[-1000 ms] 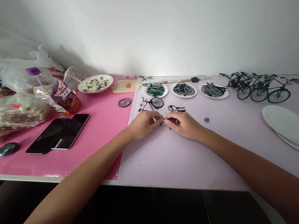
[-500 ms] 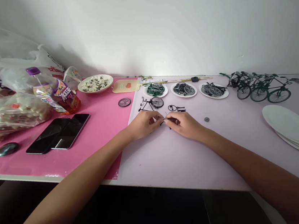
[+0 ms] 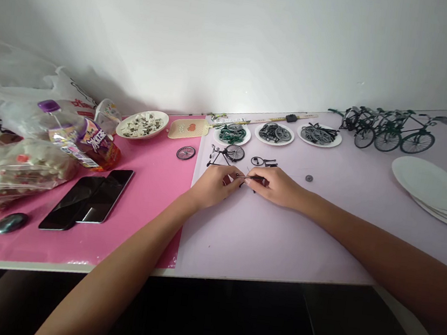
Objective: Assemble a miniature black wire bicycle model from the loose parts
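My left hand [image 3: 216, 186] and my right hand [image 3: 272, 186] meet over the pale table, fingertips pinched together. Between them is a small dark bicycle part [image 3: 258, 178], thin and mostly covered by my fingers; its exact kind is hidden. Just beyond my left hand lies a partly built black toy bicycle [image 3: 225, 154] with one wheel on it. Past my right hand are loose black parts [image 3: 265, 162], one of them ring-shaped. A small grey disc [image 3: 309, 178] lies to the right, and a black toy wheel [image 3: 186, 153] rests on the pink mat.
White plates of bicycle parts [image 3: 273, 142] line the back beside a tape measure [image 3: 253, 120]. Finished toy bicycles [image 3: 394, 131] stand at right behind stacked plates [image 3: 429, 184]. Left are phones [image 3: 98, 195], a mouse-like dark object [image 3: 11, 223], a drink bottle [image 3: 84, 137] and bags [image 3: 11, 168].
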Demonstrator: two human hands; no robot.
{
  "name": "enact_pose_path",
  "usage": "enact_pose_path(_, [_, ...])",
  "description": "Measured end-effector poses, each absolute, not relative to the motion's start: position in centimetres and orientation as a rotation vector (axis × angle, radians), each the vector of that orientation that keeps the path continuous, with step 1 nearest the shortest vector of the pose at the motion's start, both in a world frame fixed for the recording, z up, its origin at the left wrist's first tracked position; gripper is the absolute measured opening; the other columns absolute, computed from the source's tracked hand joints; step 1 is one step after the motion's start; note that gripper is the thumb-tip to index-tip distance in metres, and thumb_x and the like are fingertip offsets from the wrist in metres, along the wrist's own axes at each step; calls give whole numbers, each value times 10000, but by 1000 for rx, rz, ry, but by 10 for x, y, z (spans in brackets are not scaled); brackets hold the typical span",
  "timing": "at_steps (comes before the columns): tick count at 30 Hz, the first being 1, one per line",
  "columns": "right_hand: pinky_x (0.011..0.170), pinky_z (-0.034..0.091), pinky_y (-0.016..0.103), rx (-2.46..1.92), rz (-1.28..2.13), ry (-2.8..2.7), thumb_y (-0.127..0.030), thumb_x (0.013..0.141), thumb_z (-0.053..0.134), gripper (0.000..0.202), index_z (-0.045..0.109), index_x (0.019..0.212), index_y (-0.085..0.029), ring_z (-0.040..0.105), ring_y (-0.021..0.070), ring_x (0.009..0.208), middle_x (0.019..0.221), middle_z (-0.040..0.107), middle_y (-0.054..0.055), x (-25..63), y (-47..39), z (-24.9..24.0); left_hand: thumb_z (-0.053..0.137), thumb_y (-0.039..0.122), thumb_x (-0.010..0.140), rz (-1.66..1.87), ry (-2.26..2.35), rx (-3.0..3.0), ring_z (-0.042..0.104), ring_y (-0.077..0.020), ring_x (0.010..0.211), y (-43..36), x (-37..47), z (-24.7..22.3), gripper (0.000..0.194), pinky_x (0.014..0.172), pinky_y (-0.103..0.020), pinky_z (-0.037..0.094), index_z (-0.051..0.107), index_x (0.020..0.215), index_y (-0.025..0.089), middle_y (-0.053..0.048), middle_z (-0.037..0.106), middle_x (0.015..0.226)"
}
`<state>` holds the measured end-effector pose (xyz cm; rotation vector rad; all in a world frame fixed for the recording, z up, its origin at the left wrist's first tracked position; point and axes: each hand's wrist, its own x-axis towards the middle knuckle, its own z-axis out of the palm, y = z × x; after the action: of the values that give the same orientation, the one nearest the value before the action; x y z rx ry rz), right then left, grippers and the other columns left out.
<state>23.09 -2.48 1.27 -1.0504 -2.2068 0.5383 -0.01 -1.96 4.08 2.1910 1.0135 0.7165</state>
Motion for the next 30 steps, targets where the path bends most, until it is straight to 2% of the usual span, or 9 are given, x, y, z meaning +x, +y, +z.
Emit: enact_pose_path(30, [658, 392, 301, -1058, 533, -2213, -322, 999, 615, 180, 667, 862, -216, 530, 162, 655, 729, 630, -3, 232, -22, 9, 624, 262, 984, 715, 1014, 2212, 659, -134, 678, -19, 0, 40, 187, 683, -247, 530, 784, 979, 166, -31, 758, 806])
